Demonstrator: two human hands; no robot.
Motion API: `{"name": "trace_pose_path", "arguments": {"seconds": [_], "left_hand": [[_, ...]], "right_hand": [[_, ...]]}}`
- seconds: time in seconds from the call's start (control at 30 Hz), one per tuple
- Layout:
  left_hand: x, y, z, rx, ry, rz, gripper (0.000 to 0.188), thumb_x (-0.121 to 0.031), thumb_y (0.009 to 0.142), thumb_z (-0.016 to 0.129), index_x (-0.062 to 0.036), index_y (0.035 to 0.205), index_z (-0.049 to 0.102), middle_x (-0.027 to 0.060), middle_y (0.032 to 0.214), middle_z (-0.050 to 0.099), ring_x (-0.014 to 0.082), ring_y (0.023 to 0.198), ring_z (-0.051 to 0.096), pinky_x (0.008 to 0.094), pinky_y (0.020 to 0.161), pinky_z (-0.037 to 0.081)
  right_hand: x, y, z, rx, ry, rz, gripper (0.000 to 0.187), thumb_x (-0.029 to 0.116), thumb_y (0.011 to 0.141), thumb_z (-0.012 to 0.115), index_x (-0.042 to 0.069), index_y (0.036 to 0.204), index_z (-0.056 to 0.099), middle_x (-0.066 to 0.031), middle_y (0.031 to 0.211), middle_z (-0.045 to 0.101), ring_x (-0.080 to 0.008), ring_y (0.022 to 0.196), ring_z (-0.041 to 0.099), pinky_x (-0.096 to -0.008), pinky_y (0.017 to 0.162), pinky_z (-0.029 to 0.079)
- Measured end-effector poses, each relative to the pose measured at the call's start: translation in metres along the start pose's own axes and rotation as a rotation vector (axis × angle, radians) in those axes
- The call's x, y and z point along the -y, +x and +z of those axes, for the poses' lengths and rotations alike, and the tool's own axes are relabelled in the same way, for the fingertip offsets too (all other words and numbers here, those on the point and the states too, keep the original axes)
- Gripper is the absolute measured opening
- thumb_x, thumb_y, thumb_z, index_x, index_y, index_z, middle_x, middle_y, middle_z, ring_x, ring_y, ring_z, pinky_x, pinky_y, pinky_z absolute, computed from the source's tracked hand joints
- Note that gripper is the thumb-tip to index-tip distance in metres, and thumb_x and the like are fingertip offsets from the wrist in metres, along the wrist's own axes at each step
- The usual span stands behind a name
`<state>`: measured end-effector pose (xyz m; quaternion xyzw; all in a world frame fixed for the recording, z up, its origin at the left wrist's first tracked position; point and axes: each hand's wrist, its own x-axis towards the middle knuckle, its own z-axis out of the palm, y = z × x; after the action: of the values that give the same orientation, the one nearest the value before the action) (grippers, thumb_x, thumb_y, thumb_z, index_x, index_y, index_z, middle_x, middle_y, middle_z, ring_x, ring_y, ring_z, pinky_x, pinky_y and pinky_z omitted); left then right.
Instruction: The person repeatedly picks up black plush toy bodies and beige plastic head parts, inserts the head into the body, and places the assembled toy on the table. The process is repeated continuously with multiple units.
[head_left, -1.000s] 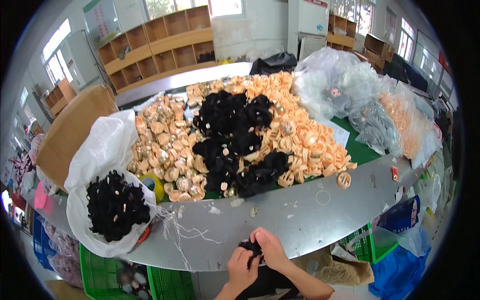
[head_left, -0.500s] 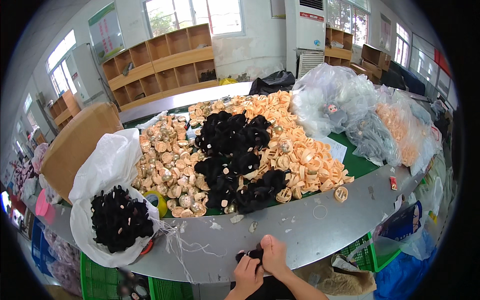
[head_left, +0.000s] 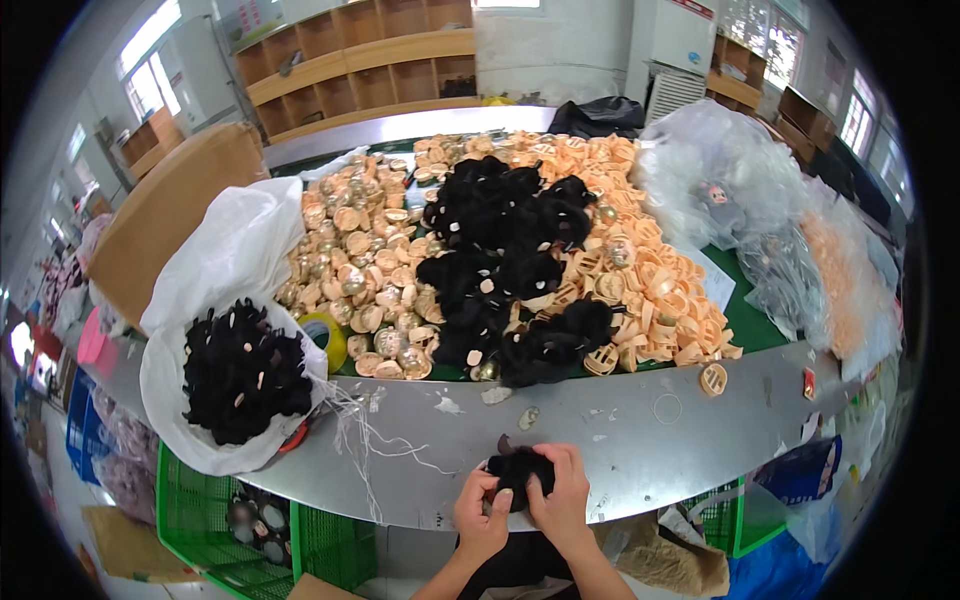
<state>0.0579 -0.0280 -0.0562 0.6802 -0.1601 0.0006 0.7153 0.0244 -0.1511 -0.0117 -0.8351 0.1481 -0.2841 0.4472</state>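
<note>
Over the front edge of the metal table, a small black furry plush piece [head_left: 518,470] sits between my two hands. My left hand [head_left: 480,518] grips its left side, thumb pressed on the near face. On the other side, my right hand [head_left: 564,498] holds it with bent fingers and thumb. A dark ear-like flap pokes up from its top. Beyond my hands lies a heap of similar black plush pieces [head_left: 500,215], some with pale patches. Peach plastic ring-shaped parts [head_left: 655,290] are piled to its right, and peach parts with shiny round pieces [head_left: 350,250] to its left.
A white sack [head_left: 165,400] of black plush pieces stands at left, beside a tape roll [head_left: 325,338] and loose white strings [head_left: 365,440]. Clear plastic bags [head_left: 730,170] crowd the right. Green crates [head_left: 330,525] sit below the table edge. A cardboard box [head_left: 170,215] leans at far left.
My right hand has gone from a raised fist to gripping the plush piece's side, and more of the piece shows. Both hands sit higher in the picture, and the view has tilted down.
</note>
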Motion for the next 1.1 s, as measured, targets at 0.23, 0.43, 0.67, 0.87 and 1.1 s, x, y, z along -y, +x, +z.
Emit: {"name": "trace_pose_path", "arguments": {"seconds": [0.23, 0.43, 0.67, 0.87, 1.1], "left_hand": [[-0.042, 0.016, -0.033, -0.096, 0.109, -0.138, 0.018, -0.016, 0.091, 0.07, -0.0023, 0.09, 0.057, 0.0042, 0.08, 0.05, 0.0134, 0.07, 0.048, 0.0306, 0.078, 0.046], [-0.144, 0.136, -0.18, -0.518, 0.586, 0.23, 0.015, -0.016, 0.094, 0.066, -0.0055, 0.09, 0.056, 0.003, 0.084, 0.049, 0.0136, 0.075, 0.047, 0.0281, 0.07, 0.042], [-0.05, 0.196, -0.336, -0.406, 1.516, 0.385, 0.045, -0.028, 0.099, 0.053, -0.0051, 0.137, 0.053, 0.0233, 0.149, 0.043, 0.0443, 0.135, 0.041, 0.0531, 0.112, 0.032], [-0.041, 0.181, -0.283, -0.54, 1.397, 0.332, 0.049, -0.03, 0.099, 0.05, -0.004, 0.141, 0.05, 0.0231, 0.151, 0.04, 0.0435, 0.138, 0.037, 0.0549, 0.114, 0.027], [-0.054, 0.135, -0.244, -0.521, 1.49, 0.279, 0.062, -0.024, 0.088, 0.062, -0.0029, 0.145, 0.045, 0.0214, 0.15, 0.042, 0.0408, 0.138, 0.039, 0.0558, 0.114, 0.026]], "right_hand": [[0.01, 0.004, 0.007, 0.085, 0.121, -0.069, 0.045, 0.004, 0.082, 0.069, 0.002, 0.125, 0.057, -0.018, 0.115, 0.06, -0.0311, 0.096, 0.064, -0.0372, 0.081, 0.052], [-0.021, -0.01, -0.032, -0.01, 0.007, 0.105, 0.025, 0.012, 0.092, 0.058, 0.0, 0.114, 0.062, -0.0106, 0.104, 0.059, -0.0175, 0.08, 0.059, -0.0301, 0.073, 0.05], [-0.036, -0.01, -0.038, -0.016, 0.035, 0.071, 0.017, 0.009, 0.09, 0.058, -0.001, 0.101, 0.064, -0.014, 0.103, 0.058, -0.0238, 0.084, 0.058, -0.032, 0.072, 0.048], [-0.039, -0.013, -0.043, -0.005, -0.11, -0.04, 0.013, 0.008, 0.089, 0.057, 0.0, 0.096, 0.064, -0.016, 0.097, 0.059, -0.0297, 0.083, 0.059, -0.0359, 0.072, 0.048], [-0.033, -0.012, -0.041, 0.032, -0.15, -0.066, 0.012, 0.007, 0.087, 0.059, 0.0, 0.095, 0.065, -0.0161, 0.097, 0.061, -0.0312, 0.084, 0.06, -0.0374, 0.072, 0.048]]}}
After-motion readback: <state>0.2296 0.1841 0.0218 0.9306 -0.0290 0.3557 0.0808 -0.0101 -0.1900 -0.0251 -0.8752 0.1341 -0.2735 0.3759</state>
